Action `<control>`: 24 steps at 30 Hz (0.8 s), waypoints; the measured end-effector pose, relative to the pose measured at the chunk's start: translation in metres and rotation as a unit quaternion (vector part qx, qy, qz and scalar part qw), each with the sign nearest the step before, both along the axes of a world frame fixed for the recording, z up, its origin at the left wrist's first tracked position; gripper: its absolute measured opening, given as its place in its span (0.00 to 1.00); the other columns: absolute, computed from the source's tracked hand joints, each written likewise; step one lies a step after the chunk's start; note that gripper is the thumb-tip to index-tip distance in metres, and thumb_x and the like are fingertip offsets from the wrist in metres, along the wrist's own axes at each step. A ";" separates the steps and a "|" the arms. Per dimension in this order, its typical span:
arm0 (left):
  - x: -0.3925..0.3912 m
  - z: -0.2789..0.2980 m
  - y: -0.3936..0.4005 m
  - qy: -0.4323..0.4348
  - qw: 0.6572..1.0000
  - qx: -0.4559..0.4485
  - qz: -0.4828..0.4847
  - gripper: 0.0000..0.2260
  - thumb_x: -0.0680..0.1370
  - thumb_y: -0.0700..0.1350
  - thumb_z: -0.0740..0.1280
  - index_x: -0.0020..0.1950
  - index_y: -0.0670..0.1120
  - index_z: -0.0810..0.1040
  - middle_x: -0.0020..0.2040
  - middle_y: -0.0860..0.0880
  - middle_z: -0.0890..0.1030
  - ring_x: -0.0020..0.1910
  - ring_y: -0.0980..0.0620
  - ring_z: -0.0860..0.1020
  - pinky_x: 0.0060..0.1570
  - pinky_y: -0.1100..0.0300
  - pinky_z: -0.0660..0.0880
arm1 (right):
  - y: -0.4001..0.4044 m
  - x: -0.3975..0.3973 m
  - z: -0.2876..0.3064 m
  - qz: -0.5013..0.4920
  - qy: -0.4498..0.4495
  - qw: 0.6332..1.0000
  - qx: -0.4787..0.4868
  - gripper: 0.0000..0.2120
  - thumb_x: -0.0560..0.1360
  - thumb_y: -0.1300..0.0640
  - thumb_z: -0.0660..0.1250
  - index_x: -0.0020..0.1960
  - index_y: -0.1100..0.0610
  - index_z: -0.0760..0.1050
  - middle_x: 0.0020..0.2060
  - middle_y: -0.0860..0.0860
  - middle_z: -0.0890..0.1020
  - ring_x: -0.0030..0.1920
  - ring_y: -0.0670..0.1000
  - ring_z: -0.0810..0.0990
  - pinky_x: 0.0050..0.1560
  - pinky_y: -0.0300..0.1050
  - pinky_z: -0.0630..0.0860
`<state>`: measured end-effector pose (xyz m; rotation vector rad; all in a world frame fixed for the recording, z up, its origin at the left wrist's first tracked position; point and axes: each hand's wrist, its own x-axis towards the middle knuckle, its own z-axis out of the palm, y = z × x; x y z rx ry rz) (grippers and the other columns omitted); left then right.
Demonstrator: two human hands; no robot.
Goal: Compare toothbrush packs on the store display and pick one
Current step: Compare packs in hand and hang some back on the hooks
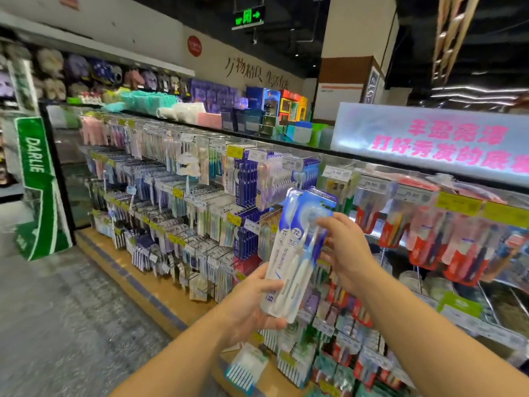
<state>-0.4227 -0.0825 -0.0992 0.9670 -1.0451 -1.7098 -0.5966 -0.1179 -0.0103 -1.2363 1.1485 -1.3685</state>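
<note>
I am looking down a store aisle at a long display (200, 179) of hanging toothbrush packs, with both of my bare arms reaching in from the bottom of the view. I hold 1 blue and white toothbrush pack (294, 253) up in front of the pegs, tilted slightly to the right, clear of the rack. My left hand (252, 305) grips its bottom end, thumb across the front and fingers curled behind. My right hand (343, 250) pinches its right edge near the middle, fingers curled around the plastic.

I judge the task about midway: 1 pack is off the display and being examined, but nothing shows a final choice, and I cannot see a basket or second pack in hand. Comparing with neighbouring packs, such as the red packs (429, 242) hanging to the right, seems still to come.

Readable writing: the pack shows "72" printed twice in small circles, with smaller print too blurred to read. A green stand (37, 179) at the left reads "DARLIE". A lit sign (446, 138) above the display carries pink Chinese characters that I cannot read. Yellow and white price tags (234, 151) line the pegs, mostly illegible. A green exit sign (248, 17) hangs overhead.
</note>
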 end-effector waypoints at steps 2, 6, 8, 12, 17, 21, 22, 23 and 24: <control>0.000 0.002 -0.021 -0.003 1.000 0.001 0.006 0.14 0.84 0.41 0.64 0.60 0.59 0.83 0.61 0.48 0.84 0.53 0.42 0.85 0.38 0.50 0.81 | -0.027 0.000 0.001 -0.005 -0.011 1.000 -0.006 0.05 0.80 0.54 0.68 0.47 0.54 0.78 0.39 0.56 0.81 0.39 0.54 0.81 0.47 0.58 0.80; 0.007 0.001 -0.059 -0.030 1.000 0.003 0.008 0.11 0.85 0.43 0.63 0.62 0.57 0.80 0.63 0.46 0.84 0.54 0.43 0.85 0.37 0.52 0.81 | -0.070 0.006 0.002 -0.026 0.002 1.000 -0.009 0.08 0.76 0.43 0.69 0.47 0.47 0.82 0.50 0.57 0.83 0.48 0.57 0.81 0.49 0.59 0.82; 0.014 0.002 -0.075 -0.043 0.999 0.000 0.007 0.11 0.84 0.44 0.65 0.64 0.56 0.78 0.66 0.43 0.83 0.53 0.44 0.85 0.36 0.52 0.82 | -0.086 0.013 0.003 -0.018 0.023 0.999 -0.015 0.11 0.73 0.40 0.71 0.47 0.47 0.80 0.47 0.60 0.78 0.40 0.55 0.76 0.39 0.50 0.76; 0.036 0.005 -0.094 -0.060 0.998 0.012 0.010 0.14 0.83 0.41 0.67 0.65 0.57 0.77 0.65 0.43 0.83 0.52 0.44 0.85 0.35 0.51 0.84 | -0.109 0.030 -0.003 0.027 0.045 0.998 -0.026 0.10 0.75 0.46 0.71 0.48 0.50 0.74 0.45 0.58 0.71 0.37 0.55 0.70 0.32 0.43 0.71; 0.061 -0.011 -0.118 -0.090 0.995 0.035 -0.005 0.18 0.83 0.38 0.63 0.69 0.57 0.74 0.66 0.44 0.81 0.54 0.42 0.85 0.40 0.46 0.83 | -0.132 0.047 -0.025 0.041 0.076 0.995 -0.050 0.10 0.79 0.54 0.69 0.45 0.50 0.68 0.44 0.52 0.73 0.31 0.47 0.74 0.28 0.42 0.76; 0.065 -0.023 -0.136 -0.115 0.993 0.015 -0.021 0.20 0.83 0.36 0.61 0.72 0.55 0.71 0.64 0.45 0.82 0.55 0.41 0.85 0.45 0.37 0.84 | -0.152 0.054 -0.039 0.034 0.087 0.994 -0.053 0.08 0.80 0.56 0.67 0.49 0.51 0.67 0.48 0.49 0.73 0.29 0.42 0.74 0.28 0.40 0.74; 0.065 -0.024 -0.142 -0.113 0.993 0.011 -0.019 0.20 0.83 0.35 0.60 0.70 0.55 0.72 0.64 0.46 0.83 0.54 0.43 0.85 0.46 0.39 0.84 | -0.157 0.056 -0.041 0.029 0.089 0.994 -0.049 0.08 0.81 0.56 0.67 0.49 0.51 0.67 0.48 0.50 0.73 0.31 0.43 0.75 0.28 0.40 0.74; 0.065 -0.025 -0.149 -0.107 0.994 0.011 -0.017 0.20 0.82 0.34 0.60 0.68 0.55 0.74 0.63 0.47 0.83 0.54 0.45 0.86 0.45 0.43 0.84 | -0.162 0.058 -0.044 0.022 0.090 0.995 -0.042 0.08 0.81 0.56 0.67 0.50 0.52 0.67 0.49 0.51 0.73 0.32 0.44 0.75 0.28 0.40 0.74; 0.065 -0.026 -0.157 -0.102 0.995 0.010 -0.016 0.20 0.82 0.32 0.59 0.66 0.54 0.75 0.62 0.47 0.84 0.53 0.46 0.86 0.46 0.45 0.84 | -0.168 0.062 -0.046 0.015 0.085 0.996 -0.035 0.08 0.81 0.57 0.66 0.51 0.52 0.66 0.48 0.51 0.73 0.33 0.45 0.76 0.27 0.40 0.74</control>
